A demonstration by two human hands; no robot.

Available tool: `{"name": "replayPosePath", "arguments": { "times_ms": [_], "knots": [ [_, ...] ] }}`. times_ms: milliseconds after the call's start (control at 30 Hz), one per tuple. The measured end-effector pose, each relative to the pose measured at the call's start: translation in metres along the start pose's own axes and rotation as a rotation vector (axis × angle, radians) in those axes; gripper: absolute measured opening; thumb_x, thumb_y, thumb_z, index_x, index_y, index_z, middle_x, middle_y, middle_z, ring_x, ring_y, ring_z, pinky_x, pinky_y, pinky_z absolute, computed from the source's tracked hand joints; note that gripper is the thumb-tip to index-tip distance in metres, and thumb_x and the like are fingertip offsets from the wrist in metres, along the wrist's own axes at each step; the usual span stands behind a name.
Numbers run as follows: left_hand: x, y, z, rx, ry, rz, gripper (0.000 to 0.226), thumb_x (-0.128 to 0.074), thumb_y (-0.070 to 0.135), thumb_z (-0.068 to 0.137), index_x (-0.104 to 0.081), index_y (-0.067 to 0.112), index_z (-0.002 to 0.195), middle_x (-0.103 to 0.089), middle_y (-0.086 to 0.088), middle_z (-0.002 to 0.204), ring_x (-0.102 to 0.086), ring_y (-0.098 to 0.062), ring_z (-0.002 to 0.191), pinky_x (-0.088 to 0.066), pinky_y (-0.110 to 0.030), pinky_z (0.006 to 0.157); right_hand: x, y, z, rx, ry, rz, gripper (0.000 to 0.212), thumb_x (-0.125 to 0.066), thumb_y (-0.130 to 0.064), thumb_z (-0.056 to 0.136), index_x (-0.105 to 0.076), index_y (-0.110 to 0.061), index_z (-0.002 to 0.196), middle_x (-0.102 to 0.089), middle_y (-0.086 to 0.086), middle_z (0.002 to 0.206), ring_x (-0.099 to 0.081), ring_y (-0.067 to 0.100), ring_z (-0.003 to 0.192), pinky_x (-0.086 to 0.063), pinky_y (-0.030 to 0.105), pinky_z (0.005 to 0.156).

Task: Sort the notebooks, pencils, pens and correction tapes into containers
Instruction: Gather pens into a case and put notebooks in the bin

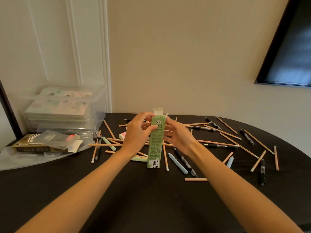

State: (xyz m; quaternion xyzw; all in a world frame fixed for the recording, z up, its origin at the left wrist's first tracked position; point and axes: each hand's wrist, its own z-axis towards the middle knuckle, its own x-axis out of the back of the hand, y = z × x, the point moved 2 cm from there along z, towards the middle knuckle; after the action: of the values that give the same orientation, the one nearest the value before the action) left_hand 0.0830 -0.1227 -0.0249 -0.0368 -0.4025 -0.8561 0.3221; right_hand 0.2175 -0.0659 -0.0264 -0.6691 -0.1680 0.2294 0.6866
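Both forearms are reaching out over the near, bare part of the dark tabletop (pixel 151 207) toward a green pencil box (pixel 155 148), which is standing upright in the middle of the scatter with its top flap open. The left hand (pixel 137 132) is gripping the box near the top, thumb lying across the front face. The right hand (pixel 178 137) is sitting against the box's right side with its fingers running behind it. Whether it is pinching the box or only steadying it cannot be told.

As for progress, the notebooks (pixel 58 106) appear to be done: they are lying stacked inside the clear container (pixel 99 105) at the far left. Most of the rest is still waiting. Wooden pencils (pixel 217 143) are lying loose all across the tabletop, black pens (pixel 246 137) are mixed in among them, and pastel stick-shaped pieces, probably the correction tapes (pixel 177 163), are lying near the box's foot and further left. A dark-and-gold box (pixel 32 147) with some loose packaging is resting on clear plastic at the left edge.

Judging by the open flap, the person is probably readying the green box to take pencils. How many are inside is hard to tell.
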Motion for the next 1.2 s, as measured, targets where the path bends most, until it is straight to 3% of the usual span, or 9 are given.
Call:
{"name": "replayPosePath", "arguments": {
  "times_ms": [200,333,533,700,833,1100,1200],
  "knots": [
    [0.002,0.001,0.002,-0.054,-0.033,0.029,0.026,-0.066,0.009,0.084,-0.061,0.007,0.109,-0.056,0.007,0.102,-0.057,-0.003,0.086,-0.048,-0.005,0.072,0.003,-0.016,0.004,0.065,-0.015,-0.025,0.022,-0.048,-0.021,0.094,-0.064,-0.008,0.100,-0.064,0.010,0.102,-0.062,0.019,0.095,-0.050,0.034,0.085],
    [0.001,0.000,0.002,-0.092,-0.013,0.053,0.022,-0.065,0.008,0.084,-0.062,0.004,0.105,-0.060,-0.001,0.103,-0.058,-0.005,0.085,-0.050,-0.013,0.074,0.001,-0.033,0.005,0.067,0.006,-0.112,0.016,-0.051,-0.010,0.092,-0.060,-0.014,0.080,-0.063,0.000,0.078,-0.058,0.011,0.077,-0.046,0.025,0.075],
    [-0.002,0.000,0.001,-0.128,0.005,0.084,0.020,-0.065,0.002,0.084,-0.060,0.001,0.103,-0.061,-0.011,0.105,-0.060,-0.009,0.084,-0.048,-0.003,0.070,-0.003,-0.051,-0.002,0.194,0.098,-0.435,0.012,-0.057,-0.007,0.090,-0.069,-0.009,0.093,-0.064,-0.005,0.074,-0.055,-0.008,0.052,-0.040,0.009,0.050],
    [-0.002,0.001,0.000,-0.056,0.011,0.013,0.019,-0.064,0.005,0.085,-0.053,0.002,0.100,-0.057,0.001,0.096,-0.060,-0.008,0.082,-0.049,-0.004,0.067,-0.003,-0.038,-0.005,0.268,0.082,-0.442,0.016,-0.053,-0.021,0.094,-0.068,-0.019,0.097,-0.065,-0.011,0.076,-0.053,-0.008,0.055,-0.042,0.011,0.056],
    [-0.001,0.004,0.001,0.001,0.005,-0.028,0.020,-0.064,0.006,0.085,-0.048,0.010,0.097,-0.058,0.002,0.096,-0.060,-0.008,0.084,-0.051,-0.007,0.068,-0.004,-0.037,-0.005,0.287,0.087,-0.443,0.020,-0.049,-0.024,0.096,-0.067,-0.023,0.088,-0.063,-0.016,0.061,-0.049,-0.006,0.051,-0.042,0.011,0.055],
    [-0.001,0.006,0.001,0.004,-0.001,-0.039,0.022,-0.064,0.006,0.085,-0.046,0.013,0.095,-0.056,0.003,0.095,-0.061,-0.009,0.085,-0.052,-0.008,0.068,-0.005,-0.034,0.001,0.355,0.112,-0.491,0.015,-0.054,-0.016,0.093,-0.068,-0.016,0.097,-0.065,-0.008,0.077,-0.055,-0.009,0.056,-0.041,0.007,0.054],
    [0.001,0.006,0.001,-0.003,-0.010,-0.038,0.021,-0.064,0.006,0.085,-0.048,0.008,0.098,-0.057,0.002,0.096,-0.061,-0.009,0.085,-0.052,-0.009,0.069,-0.003,-0.035,0.003,0.395,0.105,-0.571,0.019,-0.055,-0.016,0.093,-0.069,-0.013,0.105,-0.068,-0.004,0.086,-0.060,-0.005,0.069,-0.045,0.010,0.060]
  ]
}}
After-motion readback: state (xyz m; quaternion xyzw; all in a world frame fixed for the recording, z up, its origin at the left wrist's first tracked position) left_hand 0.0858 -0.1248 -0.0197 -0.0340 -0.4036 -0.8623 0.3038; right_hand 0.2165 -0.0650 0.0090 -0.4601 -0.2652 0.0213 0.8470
